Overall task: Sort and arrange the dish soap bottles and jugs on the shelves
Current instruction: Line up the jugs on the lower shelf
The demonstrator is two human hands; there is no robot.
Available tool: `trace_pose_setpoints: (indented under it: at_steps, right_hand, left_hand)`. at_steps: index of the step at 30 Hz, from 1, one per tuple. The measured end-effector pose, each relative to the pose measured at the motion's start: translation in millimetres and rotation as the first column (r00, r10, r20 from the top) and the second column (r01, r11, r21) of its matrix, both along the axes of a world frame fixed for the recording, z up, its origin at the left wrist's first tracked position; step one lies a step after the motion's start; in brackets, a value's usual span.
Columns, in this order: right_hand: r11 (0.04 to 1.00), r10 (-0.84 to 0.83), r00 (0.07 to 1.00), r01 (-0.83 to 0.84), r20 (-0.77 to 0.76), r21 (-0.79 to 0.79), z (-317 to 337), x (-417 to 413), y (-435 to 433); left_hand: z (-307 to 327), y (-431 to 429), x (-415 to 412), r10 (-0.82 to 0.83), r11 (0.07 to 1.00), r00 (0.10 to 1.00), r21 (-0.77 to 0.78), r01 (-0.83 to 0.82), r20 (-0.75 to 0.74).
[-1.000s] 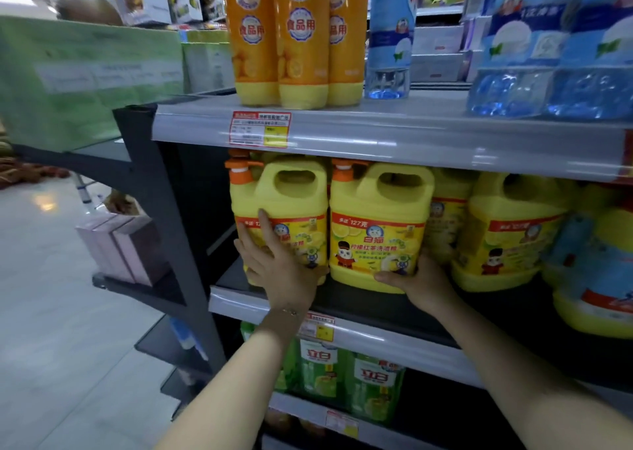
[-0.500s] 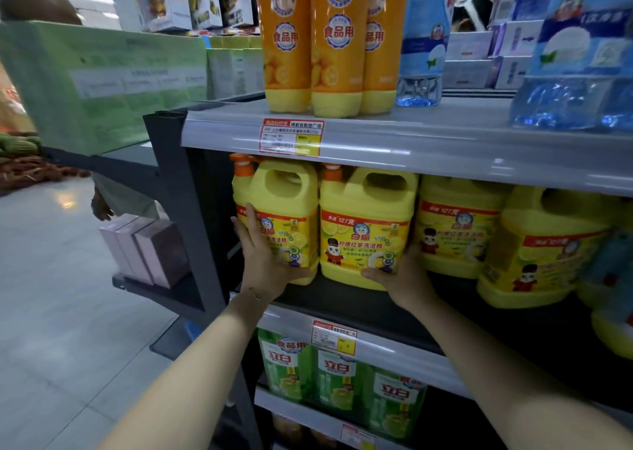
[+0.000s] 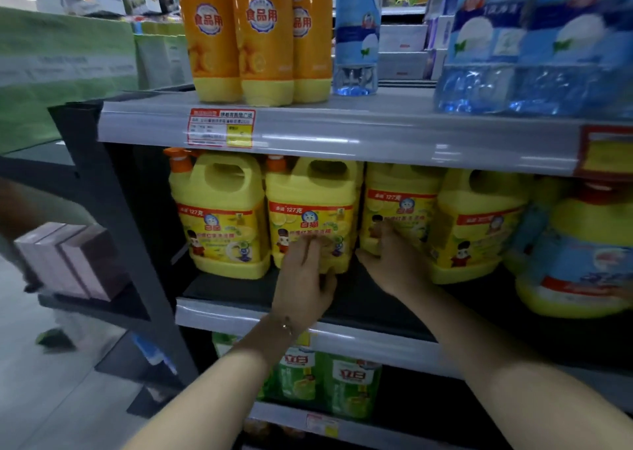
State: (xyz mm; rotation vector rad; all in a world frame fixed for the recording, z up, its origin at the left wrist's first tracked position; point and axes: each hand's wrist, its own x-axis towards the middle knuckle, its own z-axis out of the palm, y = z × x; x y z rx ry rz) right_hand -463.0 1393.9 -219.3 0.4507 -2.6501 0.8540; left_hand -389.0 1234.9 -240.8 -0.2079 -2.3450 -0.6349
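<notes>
Shelf [image 3: 236, 290], left grip [image 3: 304, 278] flat on second jug [image 3: 310, 189], right grip [image 3: 394, 264] flat on third jug [image 3: 400, 186]

Arms outstretched, left grip [image 3: 305, 278] and right grip [image 3: 390, 261] flat-fingered

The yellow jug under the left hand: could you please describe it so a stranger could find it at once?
On the shelf just below the orange bottles, yellow jugs stand in a row. It is the second jug from the left end, the only one with the left hand on its label.
</notes>
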Motion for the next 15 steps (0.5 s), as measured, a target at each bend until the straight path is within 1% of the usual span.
trace_pose_setpoints:
  at_steps: [2,4,7,9,11,13,15]
  right_hand:
    - [0.998,-0.054,0.996,0.055,-0.067,0.01,7.1,5.4,27.1]
    - [0.997,-0.063,0.995,0.066,-0.081,0.038,13.8,10.3,55.8]
    - [0.994,-0.075,0.993,0.081,-0.087,0.067,24.7,17.1,95.2]
    - [0.988,-0.099,0.991,0.109,-0.09,0.107,31.1,20.8,115.6]
    - [0.982,-0.118,0.989,0.13,-0.089,0.14,35.8,23.7,129.7]
    - [0.981,-0.121,0.988,0.135,-0.1,0.143,36.5,24.9,138.6]
    - [0.984,-0.125,0.986,0.138,-0.112,0.115,34.8,25.7,142.7]
  left_hand:
    - [4.1,30.8,-19.2,-0.132,0.989,0.985,0.078,0.124,0.111]
    - [6.9,62.5,-39.8,-0.233,0.959,0.954,0.205,0.194,0.191]
    - [9.6,105.4,-66.9,-0.387,0.885,0.873,0.385,0.262,0.298]
    - [13.1,129.3,-81.1,-0.415,0.846,0.848,0.483,0.226,0.329]
    - [19.2,148.1,-90.0,-0.419,0.815,0.844,0.549,0.187,0.335]
    - [21.7,159.9,-95.9,-0.424,0.794,0.843,0.584,0.17,0.33]
    - [21.9,163.3,-96.9,-0.414,0.793,0.849,0.588,0.159,0.328]
